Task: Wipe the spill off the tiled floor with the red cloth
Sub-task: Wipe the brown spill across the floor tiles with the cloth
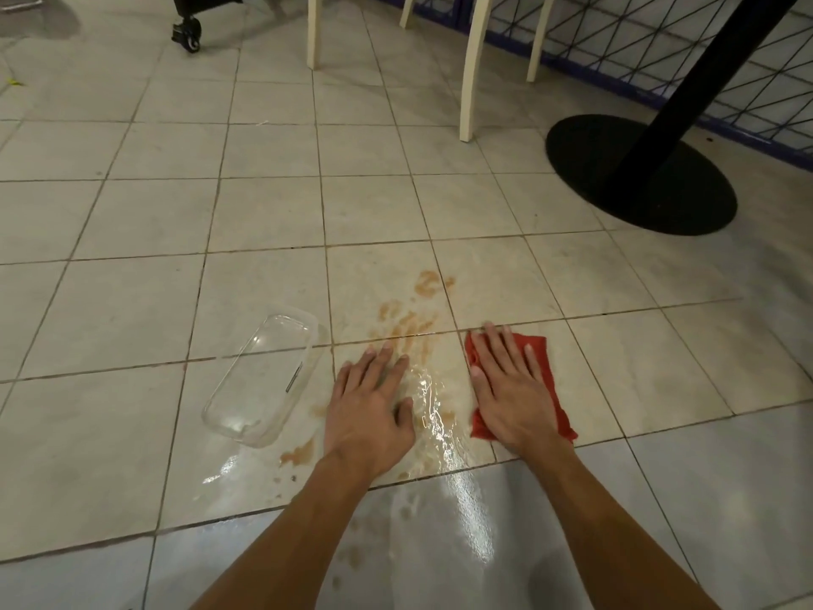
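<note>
A brownish spill [411,323] streaks the pale tiled floor [264,213], with a wet glossy patch [433,416] between my hands and smaller brown blots near my left forearm. My right hand [510,385] lies flat, fingers spread, pressing on the red cloth [552,389], which rests on the tile just right of the wet patch. My left hand [369,402] lies flat on the floor with fingers apart, holding nothing, at the left edge of the wet patch.
A clear plastic container [259,376] lies on the floor left of my left hand. A black round table base [616,195] with its post stands at the right back. White chair legs [470,81], a wire fence [660,46] and a wheeled black frame [189,33] lie further back.
</note>
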